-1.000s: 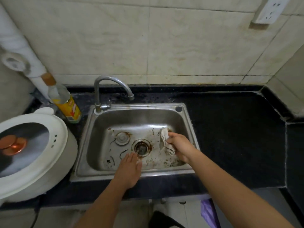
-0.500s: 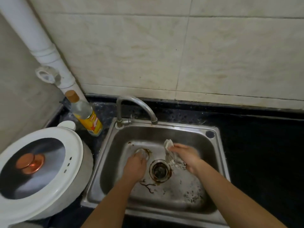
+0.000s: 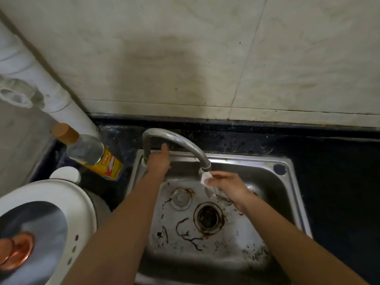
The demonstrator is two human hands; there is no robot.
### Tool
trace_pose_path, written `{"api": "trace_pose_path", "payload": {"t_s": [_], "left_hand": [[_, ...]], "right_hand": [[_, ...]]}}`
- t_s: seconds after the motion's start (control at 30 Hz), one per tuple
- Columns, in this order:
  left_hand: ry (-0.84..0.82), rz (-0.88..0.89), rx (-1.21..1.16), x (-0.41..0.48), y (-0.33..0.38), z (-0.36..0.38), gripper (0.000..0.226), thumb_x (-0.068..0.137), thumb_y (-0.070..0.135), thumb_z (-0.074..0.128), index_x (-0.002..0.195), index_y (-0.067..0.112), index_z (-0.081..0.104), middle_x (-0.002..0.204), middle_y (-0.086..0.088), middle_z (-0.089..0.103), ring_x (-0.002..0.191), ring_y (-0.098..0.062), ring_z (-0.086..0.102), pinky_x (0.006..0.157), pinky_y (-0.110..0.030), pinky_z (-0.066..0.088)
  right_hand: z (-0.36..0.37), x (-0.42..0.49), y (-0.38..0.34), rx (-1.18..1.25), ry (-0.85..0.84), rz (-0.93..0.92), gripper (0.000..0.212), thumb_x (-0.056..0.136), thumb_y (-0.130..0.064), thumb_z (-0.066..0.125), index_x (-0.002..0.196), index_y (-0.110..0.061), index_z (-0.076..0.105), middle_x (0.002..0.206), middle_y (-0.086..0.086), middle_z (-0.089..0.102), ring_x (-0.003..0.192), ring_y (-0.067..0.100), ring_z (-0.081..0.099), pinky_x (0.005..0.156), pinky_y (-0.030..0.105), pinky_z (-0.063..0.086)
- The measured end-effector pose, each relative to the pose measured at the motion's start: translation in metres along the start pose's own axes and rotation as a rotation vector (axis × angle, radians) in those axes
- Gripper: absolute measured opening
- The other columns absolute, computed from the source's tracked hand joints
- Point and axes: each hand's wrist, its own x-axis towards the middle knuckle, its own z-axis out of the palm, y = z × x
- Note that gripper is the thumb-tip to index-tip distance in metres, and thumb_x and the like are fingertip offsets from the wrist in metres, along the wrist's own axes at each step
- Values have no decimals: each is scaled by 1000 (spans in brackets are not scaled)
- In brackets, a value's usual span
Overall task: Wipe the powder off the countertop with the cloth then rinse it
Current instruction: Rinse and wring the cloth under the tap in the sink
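My right hand (image 3: 228, 185) holds the small white cloth (image 3: 205, 178) right under the spout of the curved metal tap (image 3: 181, 144), over the steel sink (image 3: 287, 167). Part of the cloth hangs below my fingers. My left hand (image 3: 159, 162) is at the base of the tap, laid over the tap handle, with its fingers curled down onto it and one digit pointing up. The handle itself is hidden under the hand. I cannot make out a water stream. A strip of the black countertop (image 3: 339, 182) shows to the right of the sink.
A clear bottle with a yellow label and tan cap (image 3: 92, 155) leans at the sink's left. A white cooker with a glass lid and copper knob (image 3: 41, 229) fills the lower left. The sink holds a drain (image 3: 208, 218), a plug (image 3: 181, 197) and dark debris. Behind stands a white pipe (image 3: 41, 79).
My left hand rose from the sink bottom to the tap's base. My right hand lifted the cloth up under the spout. The view moved closer and leftward.
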Motion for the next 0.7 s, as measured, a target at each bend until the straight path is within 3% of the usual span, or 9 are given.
{"api": "trace_pose_path", "payload": {"t_s": [0.1,0.17,0.23,0.3,0.43,0.7], "left_hand": [[-68,-19,-55,3,-1,-1,55,96,47,39,109,-3,60,70,-10,53,65,-24,51,69,-35,44],[-97,-10,-79,2,-3,-2,41,96,44,41,94,7,59,67,-7,48,60,-19,45,66,-32,41],[-121,12,-93,1,-10,-4,38,96,41,42,75,11,52,66,-6,49,59,-18,45,65,-32,40],[-148,46,-100,1,-18,-4,35,96,36,42,69,14,50,64,-3,48,58,-16,43,60,-30,38],[-195,95,-93,0,-28,-6,31,95,31,42,70,16,52,61,-1,45,58,-14,41,55,-29,34],[-193,93,-166,-6,-30,-5,29,97,33,42,78,14,54,66,0,48,61,-12,45,57,-28,37]], "right_hand": [[-1,5,1,26,-11,1,21,80,-12,72,81,-32,66,84,-9,67,80,8,60,64,22,46],[1,7,2,46,-10,12,19,80,-14,72,82,-31,66,82,-9,67,79,10,61,62,23,47],[4,10,3,41,-10,29,16,79,-17,73,91,-27,71,89,-4,70,90,18,64,75,29,51],[8,12,5,47,-14,37,23,77,-19,74,100,-24,73,97,-1,72,99,22,64,92,38,50],[10,17,12,84,-18,74,30,74,-26,76,103,-25,73,104,4,72,104,26,63,99,47,47],[14,19,14,166,-32,107,39,67,-29,76,106,-25,71,108,10,71,101,28,66,95,46,49]]}}
